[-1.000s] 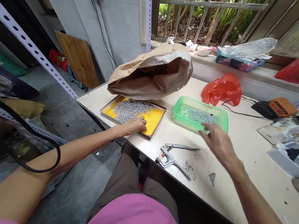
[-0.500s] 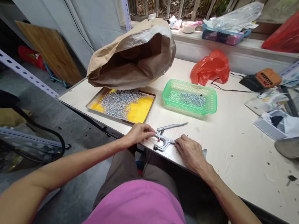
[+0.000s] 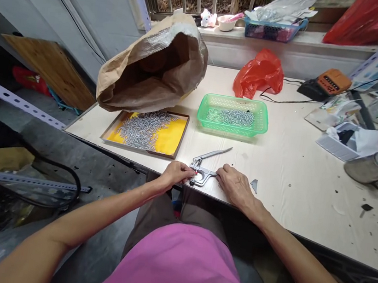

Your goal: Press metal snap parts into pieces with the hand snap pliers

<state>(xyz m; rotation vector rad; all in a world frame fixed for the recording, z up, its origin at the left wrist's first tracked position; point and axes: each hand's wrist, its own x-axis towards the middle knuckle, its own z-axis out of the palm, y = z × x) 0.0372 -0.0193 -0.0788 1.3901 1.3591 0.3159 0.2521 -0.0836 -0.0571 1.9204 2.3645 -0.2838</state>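
Note:
Silver hand pliers [image 3: 213,153] with a spring and a C-shaped jaw lie at the table's front edge, their two handles spread apart. My left hand [image 3: 175,175] is at the jaw end, thumb and fingers pinched together beside a small red part. Whatever those fingertips hold is too small to make out. My right hand [image 3: 234,184] is closed over the end of the lower handle. A shallow tray [image 3: 171,144] with a yellow bottom, heaped with small metal pins, lies beyond my left hand. Similar metal pieces lie in a green basket [image 3: 231,128] behind the pliers.
A large open paper sack [image 3: 139,93] leans over the tray's back edge. Behind the basket sits a red plastic bag [image 3: 258,76]. A battery charger [image 3: 325,84], a small white box [image 3: 336,147] and a metal mug [image 3: 376,171] stand at the right. A grey blade-like piece [image 3: 254,185] lies near my right hand.
The whole view has shifted slightly, with things appearing further left and higher. My left fingers are now closer in at the jaw. My right hand stays on the lower handle.

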